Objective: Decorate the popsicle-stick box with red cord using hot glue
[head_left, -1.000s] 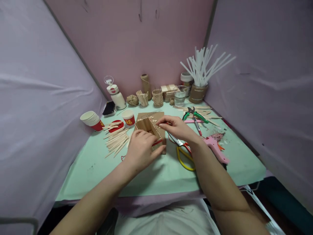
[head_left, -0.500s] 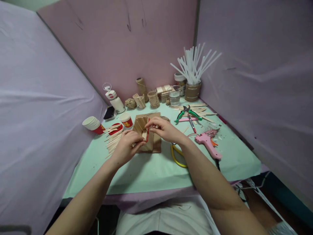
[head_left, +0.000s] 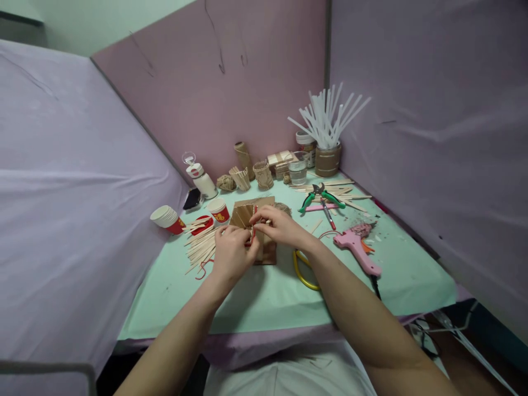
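A small box of craft sticks [head_left: 242, 214] stands on a piece of brown cardboard [head_left: 270, 256], with red cord [head_left: 254, 212] along its right edge. My left hand [head_left: 234, 248] is at the front of the box, fingers closed on the cord; its fingertips are partly hidden. My right hand [head_left: 277, 224] pinches the cord at the right edge, close to the left fingertips. A loose red cord end [head_left: 203, 269] trails out left of my left hand, over thin wooden sticks [head_left: 203, 248].
A pink glue gun [head_left: 358, 247], yellow-handled scissors [head_left: 304, 272] and green-handled pruners [head_left: 319, 198] lie to the right. Paper cups [head_left: 167, 219] are on the left. Along the back stand a bottle [head_left: 202, 180], a twine spool [head_left: 244, 159], a water cup [head_left: 297, 169] and white glue sticks [head_left: 325, 118].
My left hand has moved right and closed in at the front edge of the box. The loose red cord end now shows left of it. The head view has shifted slightly.
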Available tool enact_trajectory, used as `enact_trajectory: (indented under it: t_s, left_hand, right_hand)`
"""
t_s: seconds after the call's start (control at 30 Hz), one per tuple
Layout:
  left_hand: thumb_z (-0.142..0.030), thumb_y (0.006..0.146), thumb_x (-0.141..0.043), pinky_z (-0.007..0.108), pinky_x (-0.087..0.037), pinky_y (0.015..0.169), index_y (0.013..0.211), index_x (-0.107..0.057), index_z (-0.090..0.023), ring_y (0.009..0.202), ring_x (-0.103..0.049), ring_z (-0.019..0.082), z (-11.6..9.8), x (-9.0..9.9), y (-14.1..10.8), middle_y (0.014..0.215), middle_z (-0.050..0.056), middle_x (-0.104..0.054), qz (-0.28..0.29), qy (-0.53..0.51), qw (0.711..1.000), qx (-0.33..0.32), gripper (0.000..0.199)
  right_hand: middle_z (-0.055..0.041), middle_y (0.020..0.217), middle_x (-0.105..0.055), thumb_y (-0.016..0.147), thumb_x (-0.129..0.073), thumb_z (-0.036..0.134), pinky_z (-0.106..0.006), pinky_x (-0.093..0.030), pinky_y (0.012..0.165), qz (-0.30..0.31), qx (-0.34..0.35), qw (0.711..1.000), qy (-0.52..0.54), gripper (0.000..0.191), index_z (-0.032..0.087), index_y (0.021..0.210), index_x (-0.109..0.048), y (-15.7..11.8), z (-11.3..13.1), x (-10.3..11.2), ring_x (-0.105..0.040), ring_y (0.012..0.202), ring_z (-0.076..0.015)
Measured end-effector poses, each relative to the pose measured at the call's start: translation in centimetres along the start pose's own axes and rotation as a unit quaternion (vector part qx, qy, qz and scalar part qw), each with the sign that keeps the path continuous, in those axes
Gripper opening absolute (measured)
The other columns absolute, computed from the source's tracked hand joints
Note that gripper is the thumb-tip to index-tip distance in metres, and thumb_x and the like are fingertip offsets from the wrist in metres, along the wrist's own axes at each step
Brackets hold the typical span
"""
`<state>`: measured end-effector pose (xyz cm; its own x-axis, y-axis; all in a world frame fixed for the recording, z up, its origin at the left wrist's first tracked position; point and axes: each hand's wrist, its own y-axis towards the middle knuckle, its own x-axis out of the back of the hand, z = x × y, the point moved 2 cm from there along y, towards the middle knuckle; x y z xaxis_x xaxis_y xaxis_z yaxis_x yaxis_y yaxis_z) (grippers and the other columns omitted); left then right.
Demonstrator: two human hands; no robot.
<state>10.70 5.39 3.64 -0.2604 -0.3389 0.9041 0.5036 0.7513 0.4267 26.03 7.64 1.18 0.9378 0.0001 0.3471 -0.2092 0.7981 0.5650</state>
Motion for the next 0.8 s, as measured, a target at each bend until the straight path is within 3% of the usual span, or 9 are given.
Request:
enact_trajectory:
  t_s: [0.33, 0.47, 0.57, 0.8]
  left_hand:
    - [-0.022, 0.084, -0.054, 0.044, -0.035, 0.088, 0.058, -0.051, -0.019, 0.08, -0.063, 0.022, -0.3, -0.5, -0.6, 0.065, 0.002, -0.066, -0.02, 0.001, 0.998, 0.052, 0.027]
    - [-0.039, 0.083, -0.064, 0.049, -0.03, 0.095, 0.078, -0.062, -0.02, 0.102, -0.059, 0.03, 0.5, 0.5, -1.2, 0.088, 0.007, -0.072, -0.003, -0.004, 1.0, 0.015, 0.019]
    - [-0.046, 0.082, -0.066, 0.05, -0.028, 0.098, 0.098, -0.064, -0.023, 0.11, -0.055, 0.03, 2.2, 1.4, -1.6, 0.104, 0.008, -0.072, 0.019, -0.024, 0.999, -0.025, 0.028]
    - [-0.035, 0.088, -0.062, 0.044, -0.031, 0.097, 0.088, -0.07, -0.025, 0.101, -0.055, 0.024, 5.3, 1.4, -1.3, 0.091, 0.003, -0.072, 0.056, -0.102, 0.99, -0.081, 0.013]
  right_hand:
    - [-0.0039, 0.094, -0.063, 0.084, -0.06, 0.007, -0.03, -0.048, 0.079, -0.008, -0.006, 1.0, 0.011, 0.015, 0.018, 0.09, -0.068, 0.0, -0.4, -0.1, -0.061, 0.089, -0.0156]
    - [-0.0048, 0.097, -0.062, 0.084, -0.059, 0.006, -0.029, -0.048, 0.078, -0.015, -0.006, 1.0, 0.012, 0.016, 0.017, 0.094, -0.068, 0.0, -0.4, 0.0, -0.06, 0.09, -0.0152]
    - [-0.005, 0.097, -0.061, 0.085, -0.058, 0.006, -0.029, -0.047, 0.079, -0.018, -0.007, 1.0, 0.009, 0.017, 0.017, 0.093, -0.068, 0.0, -0.3, 0.1, -0.06, 0.091, -0.0155]
    - [-0.0037, 0.094, -0.062, 0.084, -0.062, 0.009, -0.028, -0.047, 0.076, -0.016, -0.007, 1.0, 0.003, 0.012, 0.018, 0.09, -0.068, -0.1, -0.5, -0.1, -0.059, 0.086, -0.0146]
